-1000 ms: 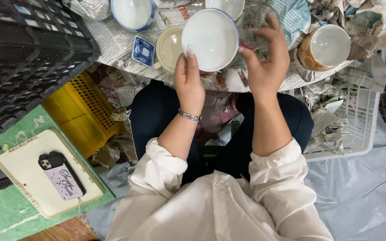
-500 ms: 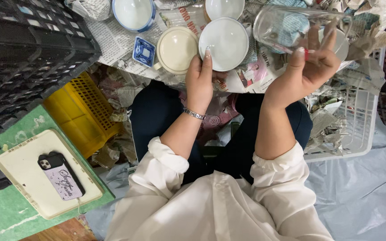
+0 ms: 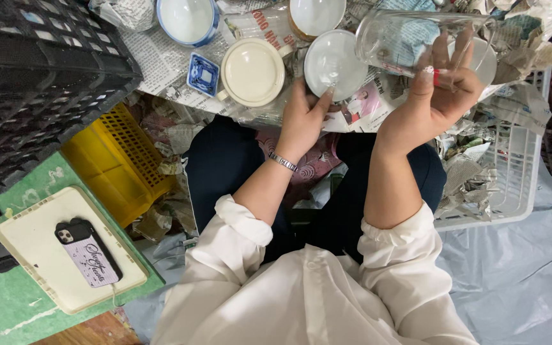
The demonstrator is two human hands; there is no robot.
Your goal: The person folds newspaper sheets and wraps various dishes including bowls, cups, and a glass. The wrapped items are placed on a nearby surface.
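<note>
The top edge is cutting off the blue-rimmed bowl [image 3: 188, 19] and another white bowl [image 3: 316, 14] beyond the left hand [image 3: 301, 118]. The right hand [image 3: 439, 96] is hiding a cup [image 3: 485, 61] behind the clear glass [image 3: 410, 41] it is gripping.

Both hands [image 3: 301, 118] raised, fingers curled.

a black crate [image 3: 39, 70] beside a yellow basket [image 3: 113, 163], a phone [image 3: 87, 252] on a cream tray [image 3: 33, 255], and a white basket [image 3: 512, 172].
</note>
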